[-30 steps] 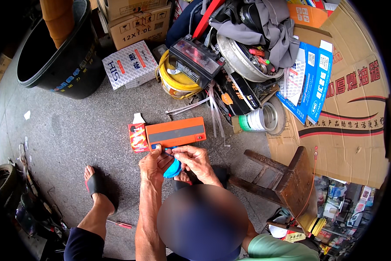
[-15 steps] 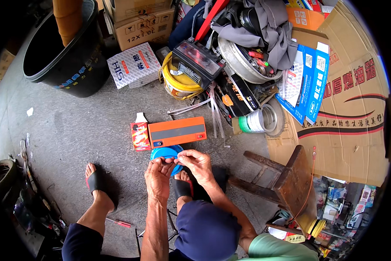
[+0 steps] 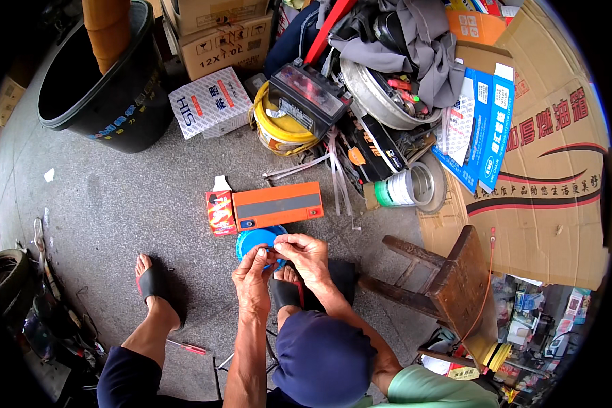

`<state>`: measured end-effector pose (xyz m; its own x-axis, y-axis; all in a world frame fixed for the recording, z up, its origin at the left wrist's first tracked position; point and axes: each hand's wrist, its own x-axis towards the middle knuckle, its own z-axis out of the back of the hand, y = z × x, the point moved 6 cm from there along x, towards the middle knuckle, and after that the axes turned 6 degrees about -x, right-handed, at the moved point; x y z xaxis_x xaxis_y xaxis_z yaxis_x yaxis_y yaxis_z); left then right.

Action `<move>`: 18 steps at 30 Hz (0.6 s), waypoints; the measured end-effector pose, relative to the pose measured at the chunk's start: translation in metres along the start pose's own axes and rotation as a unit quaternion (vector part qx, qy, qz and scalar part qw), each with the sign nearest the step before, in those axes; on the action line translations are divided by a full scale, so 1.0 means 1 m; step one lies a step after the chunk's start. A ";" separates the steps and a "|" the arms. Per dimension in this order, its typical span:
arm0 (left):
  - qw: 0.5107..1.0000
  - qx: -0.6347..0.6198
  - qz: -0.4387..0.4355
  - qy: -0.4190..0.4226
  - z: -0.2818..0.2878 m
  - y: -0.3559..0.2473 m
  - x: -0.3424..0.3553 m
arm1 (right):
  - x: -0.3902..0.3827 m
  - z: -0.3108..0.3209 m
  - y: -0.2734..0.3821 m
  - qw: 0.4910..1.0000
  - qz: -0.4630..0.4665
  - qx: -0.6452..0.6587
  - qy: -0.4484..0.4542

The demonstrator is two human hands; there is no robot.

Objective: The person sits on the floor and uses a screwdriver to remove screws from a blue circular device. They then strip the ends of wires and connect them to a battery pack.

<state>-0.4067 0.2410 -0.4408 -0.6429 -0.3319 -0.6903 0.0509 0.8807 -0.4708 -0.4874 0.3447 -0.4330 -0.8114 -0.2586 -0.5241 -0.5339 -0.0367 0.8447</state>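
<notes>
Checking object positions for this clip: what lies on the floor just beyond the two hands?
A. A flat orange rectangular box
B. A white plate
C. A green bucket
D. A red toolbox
A: the flat orange box with a grey stripe lies on the concrete just beyond the left hand and right hand, which meet over a blue round object.

Your left hand [image 3: 253, 280] and right hand [image 3: 307, 257] meet in front of you, fingertips pinched together, both forearms reaching up from the lower edge.
</notes>
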 end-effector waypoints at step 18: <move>0.999 -0.035 -0.011 0.015 0.001 -0.023 -0.009 | -0.018 -0.022 0.027 0.944 0.169 -0.243 0.147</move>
<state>-0.4015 0.2235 -0.4240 -0.6663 -0.3427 -0.6623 -0.0171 0.8949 -0.4459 -0.4825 0.3272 -0.3986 -0.7770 -0.5884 -0.2237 -0.0264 -0.3245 0.9455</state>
